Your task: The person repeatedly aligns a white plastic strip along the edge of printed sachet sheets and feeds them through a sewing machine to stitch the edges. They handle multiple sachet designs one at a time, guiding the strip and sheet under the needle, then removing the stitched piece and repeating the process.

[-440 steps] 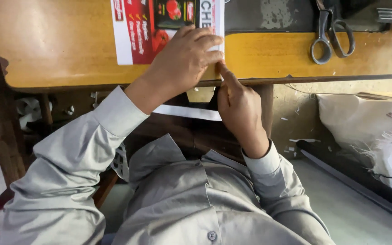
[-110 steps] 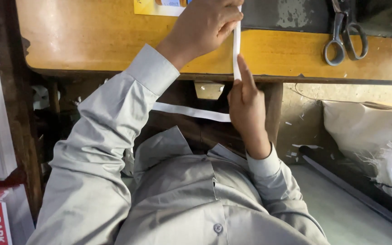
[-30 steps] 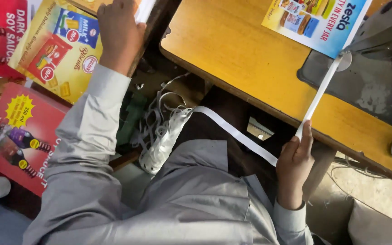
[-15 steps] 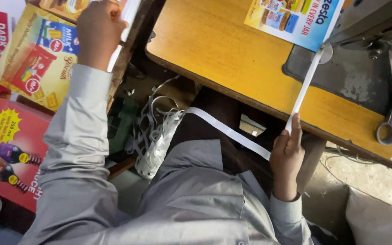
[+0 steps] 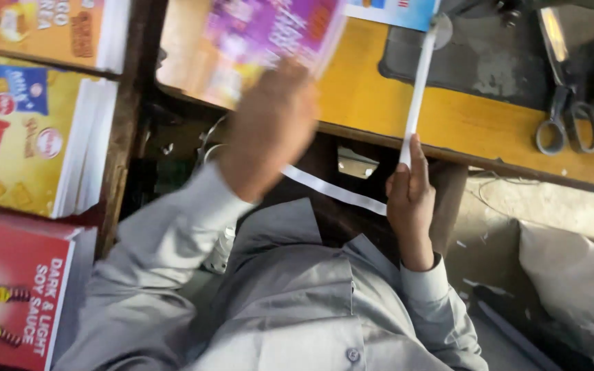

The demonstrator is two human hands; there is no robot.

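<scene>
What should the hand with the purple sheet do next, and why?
Probably lay the purple printed sheet flat on the yellow table. The left hand holds it lifted and tilted over the table's edge, blurred, while the right hand pinches the white strip that stretches up across the table.

Left hand [image 5: 269, 130] blurred (perhaps gripping); purple sheet [image 5: 269, 38] cut off.

Scissors [image 5: 566, 122] lie on the bench [image 5: 476, 124] at right; stacked printed sheets [image 5: 36, 130] sit left of the bench; a sack [image 5: 575, 282] lies below right.
</scene>
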